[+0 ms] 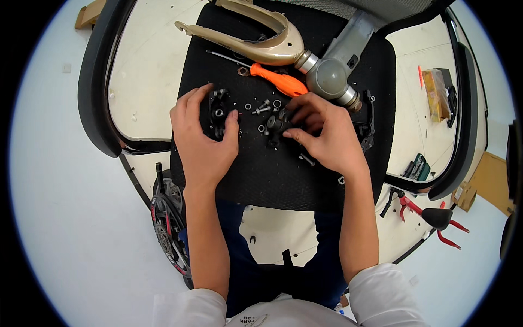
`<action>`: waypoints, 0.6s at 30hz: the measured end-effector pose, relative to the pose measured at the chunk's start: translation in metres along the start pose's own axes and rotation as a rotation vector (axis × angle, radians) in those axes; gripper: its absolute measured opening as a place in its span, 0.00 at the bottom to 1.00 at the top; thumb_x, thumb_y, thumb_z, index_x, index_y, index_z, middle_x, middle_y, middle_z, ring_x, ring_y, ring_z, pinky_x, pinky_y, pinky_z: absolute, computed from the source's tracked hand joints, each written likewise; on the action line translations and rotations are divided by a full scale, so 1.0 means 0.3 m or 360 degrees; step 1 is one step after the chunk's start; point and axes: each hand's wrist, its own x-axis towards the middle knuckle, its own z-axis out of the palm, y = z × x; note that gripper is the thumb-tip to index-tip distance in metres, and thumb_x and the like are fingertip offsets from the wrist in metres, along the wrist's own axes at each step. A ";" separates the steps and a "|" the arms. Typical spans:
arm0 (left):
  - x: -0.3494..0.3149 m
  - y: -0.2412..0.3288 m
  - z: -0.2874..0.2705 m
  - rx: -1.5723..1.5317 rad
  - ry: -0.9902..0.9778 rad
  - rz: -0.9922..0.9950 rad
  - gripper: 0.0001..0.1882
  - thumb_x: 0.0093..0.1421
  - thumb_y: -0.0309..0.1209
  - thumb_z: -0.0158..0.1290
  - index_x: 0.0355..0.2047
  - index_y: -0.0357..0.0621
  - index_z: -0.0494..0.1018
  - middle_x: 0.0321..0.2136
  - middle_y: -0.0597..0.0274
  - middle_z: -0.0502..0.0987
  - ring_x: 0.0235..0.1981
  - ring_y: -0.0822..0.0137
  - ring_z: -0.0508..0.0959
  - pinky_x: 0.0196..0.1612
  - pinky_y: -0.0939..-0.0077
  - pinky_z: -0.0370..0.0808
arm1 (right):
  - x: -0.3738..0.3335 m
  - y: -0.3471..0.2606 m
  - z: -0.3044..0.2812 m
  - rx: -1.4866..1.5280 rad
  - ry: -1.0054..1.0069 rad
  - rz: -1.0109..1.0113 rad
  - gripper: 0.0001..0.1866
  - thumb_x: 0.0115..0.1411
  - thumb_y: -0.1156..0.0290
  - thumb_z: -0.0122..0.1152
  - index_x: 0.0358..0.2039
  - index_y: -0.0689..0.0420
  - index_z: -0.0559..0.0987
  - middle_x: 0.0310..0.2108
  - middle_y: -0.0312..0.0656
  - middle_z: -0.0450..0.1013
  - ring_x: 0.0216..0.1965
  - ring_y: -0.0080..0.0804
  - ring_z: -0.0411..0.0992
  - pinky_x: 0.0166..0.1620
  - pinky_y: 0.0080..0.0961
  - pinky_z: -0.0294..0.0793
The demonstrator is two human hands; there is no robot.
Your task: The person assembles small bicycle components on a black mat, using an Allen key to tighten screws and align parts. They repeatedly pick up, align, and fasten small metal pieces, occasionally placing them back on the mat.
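Note:
My left hand [200,144] is closed around a small black part with metal bolts in it [219,112], the thumb on one side and the fingers on the other. My right hand [332,136] pinches at a dark, rounded clamp-like part [275,124] with thumb and curled fingers, which hide some of it. Between the hands, loose bolts [262,108] and small metal rings [277,103] lie on the black chair seat [261,180]. Another bolt [306,159] rests below my right hand.
Beyond my hands lie an orange-handled screwdriver [280,82] and a beige bicycle fork [272,43] joined to a grey tube [332,79]. A black bracket [368,117] is at the seat's right. Armrests [101,87] flank the seat. A red frame piece [417,210] and a wheel [166,229] are lower down.

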 end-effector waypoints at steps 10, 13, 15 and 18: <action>-0.054 0.109 0.059 -0.0696 -0.0376 -0.0236 0.17 0.55 0.28 0.61 0.43 0.33 0.74 0.28 0.57 0.76 0.23 0.72 0.76 0.23 0.82 0.72 | -0.009 -0.005 -0.010 0.0650 0.0045 0.0046 0.10 0.49 0.82 0.70 0.30 0.64 0.76 0.23 0.33 0.73 0.23 0.11 0.69 0.27 0.11 0.67; -0.117 0.159 0.113 -0.1363 -0.0405 -0.0687 0.17 0.59 0.28 0.57 0.45 0.31 0.70 0.28 0.52 0.79 0.25 0.70 0.80 0.26 0.80 0.75 | -0.020 -0.005 -0.050 0.0586 -0.0107 0.0001 0.11 0.48 0.84 0.68 0.32 0.65 0.75 0.26 0.35 0.74 0.24 0.12 0.71 0.28 0.10 0.68; -0.132 0.167 0.096 -0.1429 -0.0581 -0.0712 0.15 0.62 0.24 0.54 0.48 0.31 0.68 0.32 0.58 0.78 0.33 0.73 0.79 0.29 0.81 0.77 | -0.027 -0.001 -0.068 0.0444 -0.0140 0.0006 0.12 0.47 0.83 0.68 0.33 0.63 0.76 0.28 0.37 0.76 0.26 0.17 0.74 0.31 0.13 0.73; -0.118 0.133 0.077 -0.0982 -0.0602 -0.0299 0.17 0.55 0.25 0.60 0.44 0.32 0.70 0.26 0.57 0.77 0.28 0.74 0.80 0.30 0.81 0.76 | -0.032 0.018 -0.081 0.0327 -0.0113 0.0059 0.14 0.46 0.82 0.69 0.35 0.63 0.76 0.29 0.38 0.76 0.27 0.22 0.76 0.32 0.17 0.75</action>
